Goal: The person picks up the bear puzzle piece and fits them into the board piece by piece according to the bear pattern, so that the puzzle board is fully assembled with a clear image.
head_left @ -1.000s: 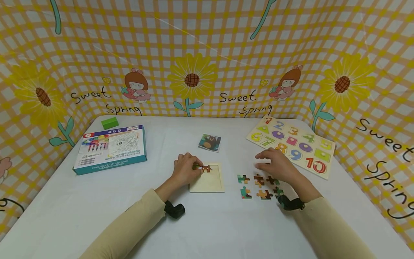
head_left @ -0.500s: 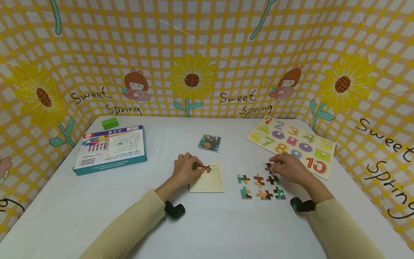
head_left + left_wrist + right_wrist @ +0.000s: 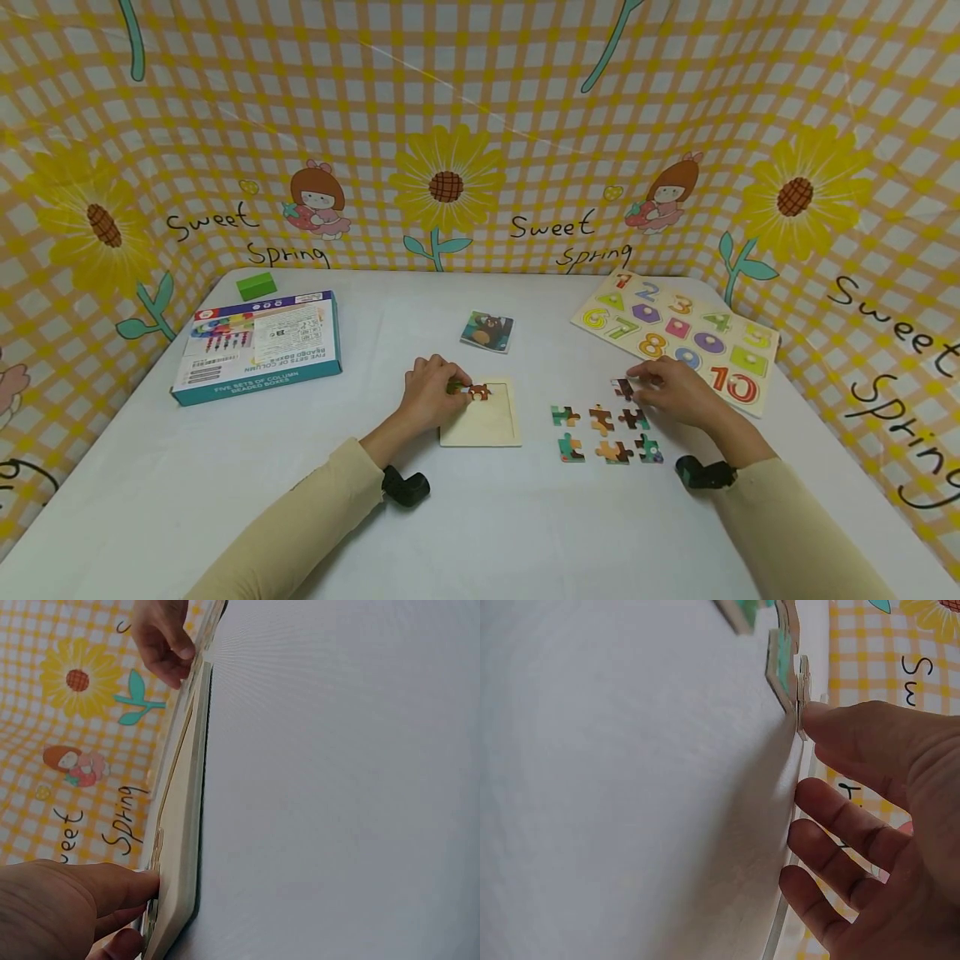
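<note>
On the white tabletop (image 3: 480, 525), walled by yellow-checked sunflower cloth (image 3: 375, 92), both hands (image 3: 430, 393) (image 3: 670, 393) pinch a puzzle piece (image 3: 455, 386) (image 3: 622, 389) each

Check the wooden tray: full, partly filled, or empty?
Partly filled: the tray holds a brown piece along its far side; bare wood shows nearer.

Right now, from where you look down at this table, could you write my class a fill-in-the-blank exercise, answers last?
1. The block beyond the box is coloured ____.
2. The left hand is at the tray, while loose pieces lie near the person's ____ hand.
3. The card beyond the tray shows a brown ____.
4. The only two-digit number on the board is ____.

Answers: green; right; bear; 10.
</note>
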The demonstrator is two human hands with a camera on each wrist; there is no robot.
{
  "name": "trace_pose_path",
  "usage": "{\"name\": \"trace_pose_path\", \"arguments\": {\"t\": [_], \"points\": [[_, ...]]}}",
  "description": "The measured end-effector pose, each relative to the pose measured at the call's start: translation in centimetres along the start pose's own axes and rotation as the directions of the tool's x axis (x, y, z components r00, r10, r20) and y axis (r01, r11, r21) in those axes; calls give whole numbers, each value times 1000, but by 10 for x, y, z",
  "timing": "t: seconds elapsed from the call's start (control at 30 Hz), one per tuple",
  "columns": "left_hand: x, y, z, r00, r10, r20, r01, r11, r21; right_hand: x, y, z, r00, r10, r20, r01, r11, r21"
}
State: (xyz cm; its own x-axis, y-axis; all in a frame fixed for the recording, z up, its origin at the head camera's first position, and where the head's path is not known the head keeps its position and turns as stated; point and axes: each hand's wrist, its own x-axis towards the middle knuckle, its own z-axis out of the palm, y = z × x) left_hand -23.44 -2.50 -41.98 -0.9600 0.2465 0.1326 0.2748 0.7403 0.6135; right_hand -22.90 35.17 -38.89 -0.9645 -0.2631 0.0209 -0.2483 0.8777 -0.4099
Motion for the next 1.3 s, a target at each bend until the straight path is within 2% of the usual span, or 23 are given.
{"name": "trace_pose_path", "arguments": {"t": [0.63, 1.3], "points": [[1, -2, 1, 1000, 0, 2, 0, 1000, 8, 4, 3, 2, 999, 23, 30, -23, 1000, -1], [1, -2, 1, 1000, 1, 0, -1, 1000, 4, 3, 0, 1, 1000, 0, -3, 0, 1000, -17]]}}
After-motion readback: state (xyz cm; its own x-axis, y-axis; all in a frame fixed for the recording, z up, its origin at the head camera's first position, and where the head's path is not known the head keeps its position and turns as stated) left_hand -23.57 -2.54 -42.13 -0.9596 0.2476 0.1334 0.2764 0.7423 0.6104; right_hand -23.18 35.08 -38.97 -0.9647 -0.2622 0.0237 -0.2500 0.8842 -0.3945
